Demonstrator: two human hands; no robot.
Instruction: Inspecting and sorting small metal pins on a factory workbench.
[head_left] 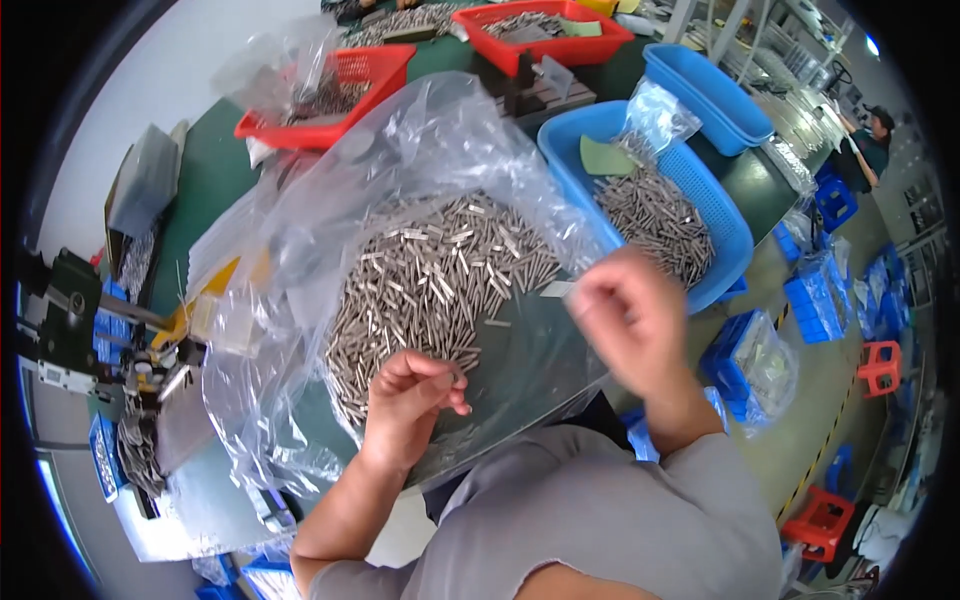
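Observation:
A large heap of small silvery metal pins (440, 265) lies on a clear plastic bag (400, 130) spread over the green table. My left hand (405, 400) is at the near edge of the heap, its fingertips pinched together; what they hold, if anything, is too small to make out. My right hand (635, 315) is raised at the near side of a blue basket (730, 255) and smeared by motion, so its grip is unclear. Beside its fingers shows a small pale strip (557, 289). More metal pins (655, 220) fill the basket, with a green card (605, 157) on them.
Red baskets (375, 110) with metal parts stand at the far side, and another blue basket (715, 100) is at the far right. A black bench device (75, 310) sits on the left. Blue crates (745, 360) and red stools (878, 368) stand on the floor; a person (870, 150) is at the right.

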